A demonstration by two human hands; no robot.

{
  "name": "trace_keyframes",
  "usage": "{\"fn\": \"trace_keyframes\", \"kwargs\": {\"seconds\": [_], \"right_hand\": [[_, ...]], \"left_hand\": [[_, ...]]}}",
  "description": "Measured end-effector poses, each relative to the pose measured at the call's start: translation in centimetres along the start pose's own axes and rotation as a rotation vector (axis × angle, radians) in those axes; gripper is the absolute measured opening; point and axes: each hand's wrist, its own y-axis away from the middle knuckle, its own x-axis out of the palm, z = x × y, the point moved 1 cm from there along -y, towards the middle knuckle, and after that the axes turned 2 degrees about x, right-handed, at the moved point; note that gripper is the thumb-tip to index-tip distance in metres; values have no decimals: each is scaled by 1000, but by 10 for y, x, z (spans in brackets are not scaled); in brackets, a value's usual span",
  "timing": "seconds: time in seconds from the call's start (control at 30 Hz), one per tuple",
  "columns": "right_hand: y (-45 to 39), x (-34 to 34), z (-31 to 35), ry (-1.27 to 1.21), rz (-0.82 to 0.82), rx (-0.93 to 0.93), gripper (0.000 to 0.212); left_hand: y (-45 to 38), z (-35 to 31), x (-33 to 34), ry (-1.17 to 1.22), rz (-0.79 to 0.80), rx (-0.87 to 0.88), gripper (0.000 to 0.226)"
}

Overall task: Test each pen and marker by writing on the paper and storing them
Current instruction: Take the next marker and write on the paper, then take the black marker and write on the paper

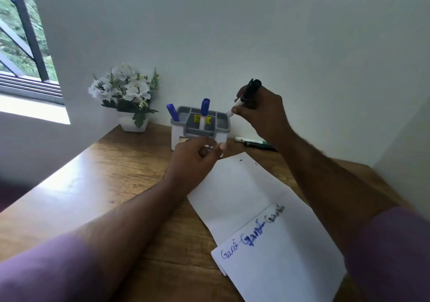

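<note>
right fingers [235, 110] clamp the black marker [250, 92]; left fingers [220, 148] curl against the organizer [200, 127].

Sheet of paper [267, 208] with a short handwritten word, seemingly "Gani", written three times, thin blue, thick blue, faint black, yellow sticker [202, 118] on pen holder [200, 127], print illegible

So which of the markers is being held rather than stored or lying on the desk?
The black-capped marker, gripped in the right hand above the organizer's right end. Two blue-capped markers stand in the organizer; the others lie on the desk.
</note>
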Motion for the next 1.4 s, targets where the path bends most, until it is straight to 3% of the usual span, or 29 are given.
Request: {"fn": "trace_keyframes", "kwargs": {"seconds": [0.27,0.43,0.57,0.67,0.8,0.97,1.1,1.17,1.23,1.33,1.4], "right_hand": [[-15,35,-19,126,213,199,38],[-9,15,-23,-2,209,75,63],[1,-12,-44,-91,141,100,40],[9,-25,-74,185,173,146,19],[25,-30,-103,975,464,139,23],[31,-22,-108,1118,462,19,31],[27,-25,-110,1164,502,168,25],[27,-31,-101,1134,533,199,25],[32,-44,-80,978,447,187,18],[57,-63,-33,263,167,156,15],[83,-74,-1,-257,108,155,14]], "left_hand": [[-3,6,6,-190,73,45,17],[-5,4,5,-208,81,100,17],[-5,2,7,-229,93,142,19],[-5,-1,10,-239,128,203,20],[-6,2,13,-231,255,174,22],[-5,1,11,-209,292,117,22],[-5,-1,11,-234,295,118,22],[-3,0,10,-258,281,125,22],[-3,0,10,-278,265,148,22],[-1,-8,8,-262,179,230,31],[5,-22,10,-207,109,328,43]]}}
